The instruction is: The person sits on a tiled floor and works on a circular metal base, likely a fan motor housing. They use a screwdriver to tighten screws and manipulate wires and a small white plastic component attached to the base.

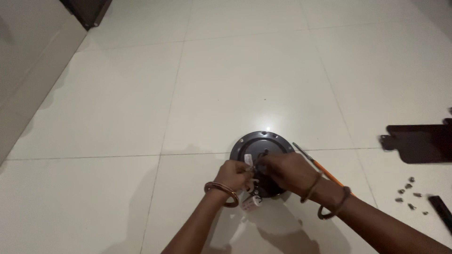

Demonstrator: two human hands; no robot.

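Observation:
A round black motor housing lies flat on the white tiled floor. My left hand and my right hand meet over its near half, both pinching a small bundle of wires and white parts at its centre. A white tagged piece hangs below the hands. Each wrist wears metal bangles. The near part of the housing is hidden by my hands.
An orange-handled screwdriver lies on the floor just right of the housing, partly under my right forearm. A dark flat blade-shaped part sits at the right edge. Several small screws and a black bar lie near it. A wall runs along the left.

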